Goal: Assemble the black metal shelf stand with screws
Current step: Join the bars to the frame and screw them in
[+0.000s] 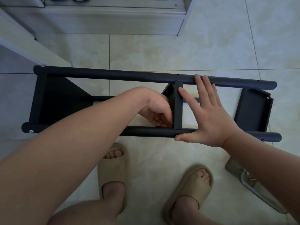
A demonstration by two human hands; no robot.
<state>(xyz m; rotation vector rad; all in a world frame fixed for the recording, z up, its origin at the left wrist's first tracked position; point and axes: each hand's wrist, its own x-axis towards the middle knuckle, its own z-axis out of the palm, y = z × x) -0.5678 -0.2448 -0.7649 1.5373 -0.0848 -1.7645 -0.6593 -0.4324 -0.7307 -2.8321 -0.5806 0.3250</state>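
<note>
The black metal shelf stand (113, 75) lies on its side on the tiled floor (162, 51), its 2 long tubes running left to right under both my arms.

My right grip (209, 117) is wide: the palm is flat and the fingers are spread, spanning the gap between the tubes. Its fingertips (198, 78) rest on the far tube (235, 81), and the thumb lies along the near tube (146, 131). The forefinger touches the edge of the middle shelf (178, 111), which stands edge-on just left of this grip and reaches from one tube to the other.

My left grip (155, 111) sits on the other side of that shelf, touching it. The fingers are curled in at the corner where shelf and near tube meet. I cannot tell whether they pinch anything there, because the fingers hide it.

Well left of the left grip, the end shelf (53, 101) joins both tubes. A silver screw head (31, 131) shows at the near tube's end there.

Right of my right grip, a 3rd shelf (253, 109) sits askew between the tube ends.

Below both grips are my feet in 2 beige slides (112, 168). By my right forearm a greyish packet (235, 169) with a bent metal piece lies on the floor.
</note>
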